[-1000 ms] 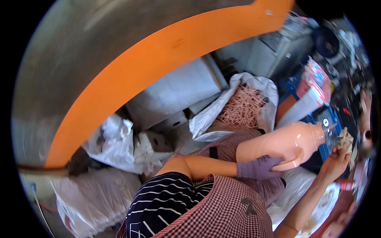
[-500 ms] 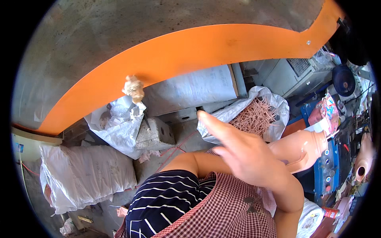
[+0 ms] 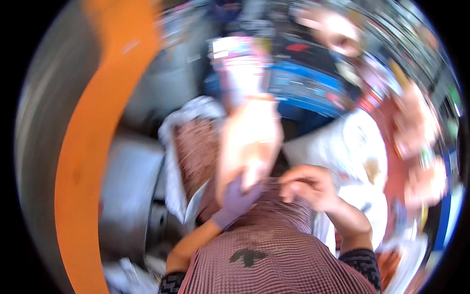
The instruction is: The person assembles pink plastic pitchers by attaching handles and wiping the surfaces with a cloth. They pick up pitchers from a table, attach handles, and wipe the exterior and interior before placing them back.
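Upright in front of my body, a glossy peach plastic jug [image 3: 250, 132] is blurred by motion. My left hand [image 3: 237, 203], in a purple glove, grips it low down. To the right of the jug, apart from it, is my bare right hand [image 3: 311, 186]. Its fingers are curled in with the thumb close to them; whether anything small sits in them is hidden. Behind both hands lies my red checked apron [image 3: 274, 245].
Left of the jug stands a white sack [image 3: 171, 188] of thin peach plastic strips [image 3: 196, 152]. A large orange-edged machine panel [image 3: 81, 161] fills the left side. Beyond is a blue machine [image 3: 303, 85]. On the right are a white sack [image 3: 338, 142] and several peach plastic pieces [image 3: 416, 122].
My view has swung to the right, away from the orange panel. The jug has come upright before me. My right hand, earlier stretched across with a finger pointing, is now drawn back and curled.
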A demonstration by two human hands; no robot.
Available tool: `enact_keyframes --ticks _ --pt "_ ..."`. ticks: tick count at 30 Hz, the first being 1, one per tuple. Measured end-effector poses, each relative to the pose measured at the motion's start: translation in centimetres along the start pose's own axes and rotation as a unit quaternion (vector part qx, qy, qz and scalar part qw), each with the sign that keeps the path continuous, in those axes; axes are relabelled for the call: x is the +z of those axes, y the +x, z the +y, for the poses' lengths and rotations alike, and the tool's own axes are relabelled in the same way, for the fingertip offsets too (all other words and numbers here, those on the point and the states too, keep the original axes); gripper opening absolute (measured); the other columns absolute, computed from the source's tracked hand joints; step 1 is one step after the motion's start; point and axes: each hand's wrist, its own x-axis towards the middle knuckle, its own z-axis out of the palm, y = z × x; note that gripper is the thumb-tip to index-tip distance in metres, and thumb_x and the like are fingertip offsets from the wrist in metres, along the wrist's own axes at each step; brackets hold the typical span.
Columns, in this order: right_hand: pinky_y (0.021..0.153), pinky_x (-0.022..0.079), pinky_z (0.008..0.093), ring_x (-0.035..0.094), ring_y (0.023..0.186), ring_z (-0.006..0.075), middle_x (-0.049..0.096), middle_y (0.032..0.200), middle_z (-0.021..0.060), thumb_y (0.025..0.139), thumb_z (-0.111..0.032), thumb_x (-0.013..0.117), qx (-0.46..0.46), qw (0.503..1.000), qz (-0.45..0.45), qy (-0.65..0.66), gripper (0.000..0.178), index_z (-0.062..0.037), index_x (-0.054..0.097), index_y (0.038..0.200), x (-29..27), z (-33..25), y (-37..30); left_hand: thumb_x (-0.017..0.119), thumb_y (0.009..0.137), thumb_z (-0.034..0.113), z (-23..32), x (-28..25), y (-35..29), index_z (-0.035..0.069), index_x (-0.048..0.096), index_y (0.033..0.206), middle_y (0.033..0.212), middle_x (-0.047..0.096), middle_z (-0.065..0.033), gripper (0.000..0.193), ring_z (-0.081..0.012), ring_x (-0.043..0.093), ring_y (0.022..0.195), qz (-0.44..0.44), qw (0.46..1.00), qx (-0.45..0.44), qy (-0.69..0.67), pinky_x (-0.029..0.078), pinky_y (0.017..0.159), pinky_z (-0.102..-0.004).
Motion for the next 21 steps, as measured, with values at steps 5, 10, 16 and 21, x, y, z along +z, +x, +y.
enact_keyframes --ticks 5,10,16,21 --pt "0.067 0.052 0.0253 0.064 0.072 0.0108 0.067 0.085 0.0067 0.094 -0.009 0.058 0.111 0.971 0.172 -0.122 0.016 0.0015 0.063 0.106 -6.6 4.1 -4.6 0.052 0.088 0.000 0.9 0.0 0.9 -0.005 0.051 0.119 0.064 0.056 -0.0056 0.031 -0.0102 0.050 0.050 -0.020 0.992 -0.061 -0.112 0.042 0.048 -0.0234" --pt "0.073 0.052 0.0371 0.066 0.079 0.0329 0.068 0.088 0.0164 0.086 -0.009 0.058 0.108 0.825 0.367 -0.415 0.014 0.0000 0.066 0.093 -15.0 7.5 -14.3 0.047 0.082 -0.003 1.9 1.6 3.1 -0.010 0.049 0.113 0.051 0.049 -0.0046 0.031 -0.0107 0.042 0.043 0.008 0.997 -0.027 -0.077 0.036 0.048 -0.0224" --pt "0.078 0.051 0.0437 0.064 0.094 0.0326 0.065 0.094 0.0135 0.084 -0.027 0.066 0.234 0.519 0.524 -0.633 0.026 -0.0058 0.066 0.100 -22.9 4.6 -21.8 0.048 0.083 0.000 1.6 3.1 4.7 -0.010 0.052 0.110 0.047 0.048 -0.0046 0.029 -0.0104 0.041 0.041 -0.018 1.000 -0.019 -0.001 0.036 0.049 -0.0217" --pt "0.079 0.053 0.0437 0.064 0.090 0.0371 0.065 0.094 0.0187 0.082 -0.035 0.062 0.410 0.524 0.492 -0.562 0.036 -0.0065 0.063 0.104 -30.1 8.4 -22.7 0.047 0.083 -0.003 1.8 4.4 4.9 -0.008 0.051 0.110 0.049 0.049 -0.0059 0.028 -0.0114 0.043 0.041 -0.041 0.998 -0.046 0.004 0.034 0.044 -0.0234"
